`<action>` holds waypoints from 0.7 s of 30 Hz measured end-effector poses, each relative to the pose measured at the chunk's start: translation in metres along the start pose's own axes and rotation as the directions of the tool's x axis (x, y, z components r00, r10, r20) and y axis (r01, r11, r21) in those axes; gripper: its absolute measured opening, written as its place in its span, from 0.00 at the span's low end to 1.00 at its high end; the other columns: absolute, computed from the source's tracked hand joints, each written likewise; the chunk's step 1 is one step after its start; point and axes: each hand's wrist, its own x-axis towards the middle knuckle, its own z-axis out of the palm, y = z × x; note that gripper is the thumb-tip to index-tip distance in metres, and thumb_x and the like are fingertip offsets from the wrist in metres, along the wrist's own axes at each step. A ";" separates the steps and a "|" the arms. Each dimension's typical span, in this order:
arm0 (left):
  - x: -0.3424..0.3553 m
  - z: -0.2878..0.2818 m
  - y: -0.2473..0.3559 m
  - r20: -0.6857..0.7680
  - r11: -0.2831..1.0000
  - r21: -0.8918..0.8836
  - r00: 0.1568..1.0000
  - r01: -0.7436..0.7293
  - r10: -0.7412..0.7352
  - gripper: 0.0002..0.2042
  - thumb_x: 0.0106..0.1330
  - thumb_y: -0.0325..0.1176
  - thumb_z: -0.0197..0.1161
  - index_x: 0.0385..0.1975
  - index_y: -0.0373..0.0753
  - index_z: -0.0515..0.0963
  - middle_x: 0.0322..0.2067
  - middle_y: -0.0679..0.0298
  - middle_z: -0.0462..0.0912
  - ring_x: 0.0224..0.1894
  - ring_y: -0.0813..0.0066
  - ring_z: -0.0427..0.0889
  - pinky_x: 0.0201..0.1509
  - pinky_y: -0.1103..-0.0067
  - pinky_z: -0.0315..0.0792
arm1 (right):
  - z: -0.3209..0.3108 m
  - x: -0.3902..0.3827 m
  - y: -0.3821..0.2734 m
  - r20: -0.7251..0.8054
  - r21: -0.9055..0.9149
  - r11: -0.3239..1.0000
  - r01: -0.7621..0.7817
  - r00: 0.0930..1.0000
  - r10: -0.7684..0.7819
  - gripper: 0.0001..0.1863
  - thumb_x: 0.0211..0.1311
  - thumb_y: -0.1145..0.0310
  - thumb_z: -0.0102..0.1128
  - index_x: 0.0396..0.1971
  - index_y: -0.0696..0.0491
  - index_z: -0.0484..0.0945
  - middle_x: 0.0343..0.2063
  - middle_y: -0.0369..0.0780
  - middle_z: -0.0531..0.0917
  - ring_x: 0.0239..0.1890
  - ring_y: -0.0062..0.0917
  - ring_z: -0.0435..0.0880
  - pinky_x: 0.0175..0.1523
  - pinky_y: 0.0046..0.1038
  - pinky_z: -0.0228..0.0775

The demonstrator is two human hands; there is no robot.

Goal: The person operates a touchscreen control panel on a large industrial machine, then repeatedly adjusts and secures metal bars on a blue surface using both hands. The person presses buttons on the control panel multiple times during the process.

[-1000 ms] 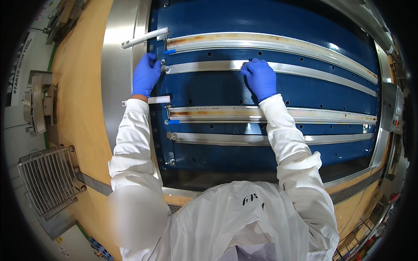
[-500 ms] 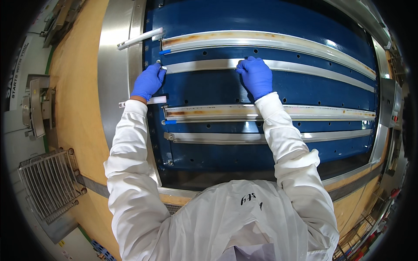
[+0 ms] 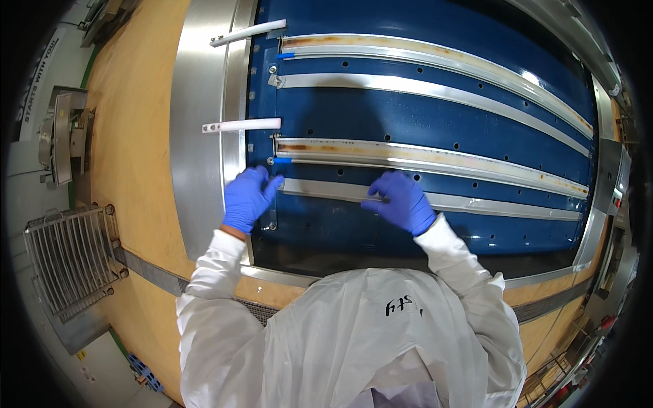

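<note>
Both my hands wear blue gloves and reach over a blue panel fitted with long metal strips. My left hand (image 3: 249,199) is open, fingers apart, beside the left end of the nearest thin metal strip (image 3: 320,189). Over the middle of that strip hovers my right hand (image 3: 401,200), its thumb and forefinger apart; whether it touches the metal I cannot tell. Farther off lies a second thin metal strip (image 3: 408,85). Two wider rails, the far rail (image 3: 408,52) and the near rail (image 3: 408,156), carry brown stains and blue tabs at their left ends.
Two white bars, the upper bar (image 3: 248,32) and the lower bar (image 3: 241,126), stick out across the steel frame (image 3: 197,102) at the left. A wheeled wire rack (image 3: 71,258) stands on the tan floor (image 3: 136,136). Holes dot the blue panel (image 3: 326,238).
Both hands have left the far thin strip and come nearer to my body, to the nearest strip. My left fingers have spread. The whole view has shifted a little.
</note>
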 end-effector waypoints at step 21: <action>-0.032 0.100 0.000 -0.165 0.925 -0.302 0.942 0.232 -0.291 0.23 0.75 0.48 0.48 0.35 0.34 0.83 0.34 0.45 0.83 0.37 0.44 0.82 0.42 0.60 0.74 | 0.067 -0.023 0.009 -0.139 -0.471 0.876 -0.103 0.989 0.042 0.12 0.55 0.55 0.66 0.33 0.46 0.82 0.35 0.37 0.79 0.40 0.31 0.81 0.42 0.36 0.73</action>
